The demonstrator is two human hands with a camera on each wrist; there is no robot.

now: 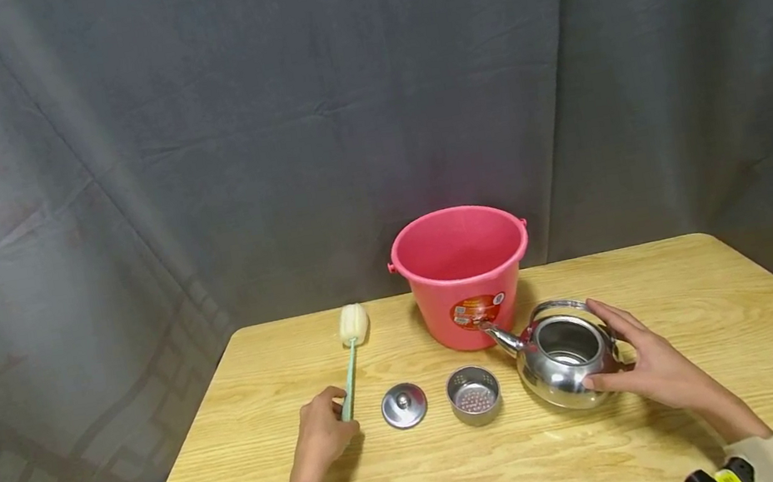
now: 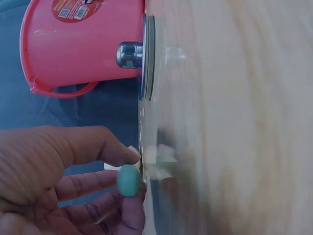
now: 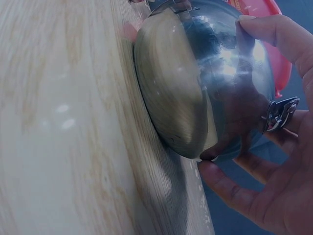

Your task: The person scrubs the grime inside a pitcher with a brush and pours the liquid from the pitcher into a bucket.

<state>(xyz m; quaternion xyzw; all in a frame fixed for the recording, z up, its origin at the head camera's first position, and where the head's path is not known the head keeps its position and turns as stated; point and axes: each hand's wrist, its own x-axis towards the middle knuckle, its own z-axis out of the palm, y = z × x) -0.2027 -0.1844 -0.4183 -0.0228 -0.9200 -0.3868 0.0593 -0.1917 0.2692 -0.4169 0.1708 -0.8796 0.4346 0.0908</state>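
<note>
On the left of the table, my left hand [image 1: 322,432] pinches the green handle of a sponge bottle brush [image 1: 351,381], whose cream head points away from me. In the left wrist view the rounded handle end [image 2: 129,180] shows between thumb and fingers, low over the tabletop. My right hand [image 1: 653,367] spreads round the right side of a shiny steel kettle [image 1: 561,382], thumb on its near side. The kettle is uncovered, its spout toward the bucket. Between the hands lie a round steel lid [image 1: 404,406] with a knob and a perforated steel strainer cup [image 1: 475,397].
A pink bucket [image 1: 435,305] with a red label stands at the back of the wooden table [image 1: 470,480], just behind the kettle spout. Grey cloth [image 1: 336,114] hangs behind the table's far edge.
</note>
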